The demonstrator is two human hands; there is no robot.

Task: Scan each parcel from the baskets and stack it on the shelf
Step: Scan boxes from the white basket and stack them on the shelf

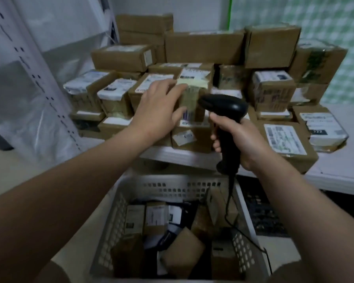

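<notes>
Head view takes in the white shelf [339, 170] running across the middle of the room. Its left and far parts are loaded and its near right corner is bare. On it the stack [202, 48] of brown boxes rises in tiers toward the far wall, with bigger cartons at the back and smaller labelled ones in front. Most labels face up or outward, which I'd guess keeps them readable later.

Nearest the person, below the shelf's edge, sits the grey basket [172, 187]. Its lattice walls hold a jumble of loose boxes [182, 250] waiting their turn. It looks parked right under the working spot so that each reach is short.

At the front middle of the stack the parcel [193, 103] stands upright on top of another box. The left hand [159, 111] grasps it, fingers draped over its top edge and thumb pressed on the near face, apparently to steady it and square it against its neighbours. Just right of it the scanner [227, 111] is clenched by its handle in the right hand [239, 139]. Its head points left and far, toward the parcel's side. Whether it is reading a label I cannot tell. Its cable [233, 217] hangs slack from the butt of the handle down into the basket.

My judgement is that this parcel is being set in place, with the scan either done or about to be. With so many boxes in the basket, the job looks far from over.
</notes>
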